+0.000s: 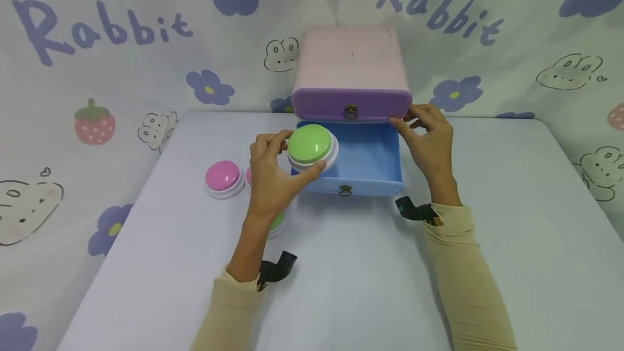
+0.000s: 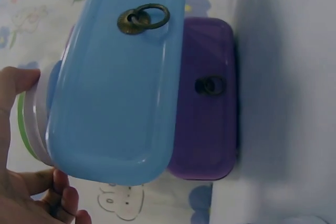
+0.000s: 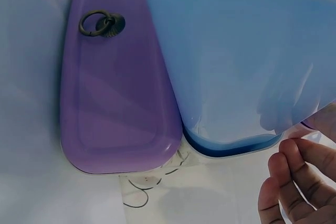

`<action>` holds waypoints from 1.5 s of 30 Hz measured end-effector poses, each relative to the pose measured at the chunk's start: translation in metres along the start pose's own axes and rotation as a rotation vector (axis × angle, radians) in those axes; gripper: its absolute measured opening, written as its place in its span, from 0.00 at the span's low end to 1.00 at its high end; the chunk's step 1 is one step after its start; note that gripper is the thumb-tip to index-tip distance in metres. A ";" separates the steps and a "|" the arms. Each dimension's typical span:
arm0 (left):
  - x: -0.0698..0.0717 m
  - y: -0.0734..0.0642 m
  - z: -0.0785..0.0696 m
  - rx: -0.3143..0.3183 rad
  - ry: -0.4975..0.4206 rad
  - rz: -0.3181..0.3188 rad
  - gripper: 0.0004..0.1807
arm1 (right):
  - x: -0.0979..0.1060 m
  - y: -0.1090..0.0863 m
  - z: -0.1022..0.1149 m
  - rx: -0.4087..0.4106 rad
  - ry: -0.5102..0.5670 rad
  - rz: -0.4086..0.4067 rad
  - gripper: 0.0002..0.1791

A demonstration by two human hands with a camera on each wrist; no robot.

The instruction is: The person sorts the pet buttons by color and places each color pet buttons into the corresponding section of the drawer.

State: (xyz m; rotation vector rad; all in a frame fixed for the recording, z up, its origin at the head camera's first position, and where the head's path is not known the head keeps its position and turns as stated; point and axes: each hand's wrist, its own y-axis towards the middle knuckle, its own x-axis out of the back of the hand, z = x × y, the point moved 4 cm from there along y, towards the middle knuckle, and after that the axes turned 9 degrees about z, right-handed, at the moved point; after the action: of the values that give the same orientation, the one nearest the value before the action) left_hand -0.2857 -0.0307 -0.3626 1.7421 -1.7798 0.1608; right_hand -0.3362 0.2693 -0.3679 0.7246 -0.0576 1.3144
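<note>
My left hand (image 1: 273, 180) grips a big push button (image 1: 309, 143) with a green dome and white base, thumb at the front and fingers at the far left. The button is over the left end of a pulled-out light-blue drawer (image 1: 375, 158). In the left wrist view, the button's white rim (image 2: 41, 111) overlaps the drawer's end. My right hand (image 1: 431, 140) pinches the right corner of a pink drawer cabinet (image 1: 351, 58), thumb on the front edge beneath the purple top drawer (image 1: 385, 103), fingers behind at the side.
Left of the cabinet stand a pink-domed button (image 1: 222, 176), a second pink one mostly hidden behind my left hand, and a green one (image 1: 278, 222) behind my wrist. Below the blue drawer is a purple drawer (image 2: 207, 129) with a ring pull. A patterned cloth (image 1: 146, 80) hangs behind.
</note>
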 end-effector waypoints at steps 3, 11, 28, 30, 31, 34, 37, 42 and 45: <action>-0.002 -0.001 0.001 0.006 0.018 0.017 0.41 | -0.001 0.000 0.001 0.001 0.007 -0.001 0.24; -0.003 -0.005 0.003 -0.053 0.015 -0.002 0.36 | -0.006 0.001 0.003 0.019 0.021 0.003 0.23; 0.030 -0.042 0.049 0.076 -0.063 0.012 0.29 | -0.005 0.000 0.002 0.012 0.003 -0.004 0.23; 0.033 -0.048 0.056 0.091 -0.051 0.016 0.29 | -0.005 0.001 0.002 0.011 0.007 -0.007 0.23; 0.034 -0.051 0.059 0.091 -0.043 0.015 0.29 | -0.004 0.001 0.002 0.007 0.005 -0.007 0.23; 0.040 -0.060 0.069 0.101 0.000 0.030 0.30 | -0.004 0.000 0.001 -0.001 0.012 -0.004 0.23; 0.044 -0.071 0.079 0.132 0.039 0.058 0.31 | -0.003 -0.001 0.000 -0.005 0.012 -0.003 0.23; 0.050 -0.082 0.091 0.169 0.087 0.115 0.32 | -0.002 -0.002 0.003 -0.009 0.020 -0.008 0.22; 0.052 -0.086 0.095 0.168 0.124 0.134 0.33 | -0.001 -0.002 0.005 -0.008 0.029 -0.008 0.22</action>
State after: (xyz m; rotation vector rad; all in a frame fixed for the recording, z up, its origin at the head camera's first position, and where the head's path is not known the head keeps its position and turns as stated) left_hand -0.2347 -0.1325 -0.4401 1.6866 -1.8358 0.4775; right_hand -0.3333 0.2656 -0.3659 0.6979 -0.0371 1.3164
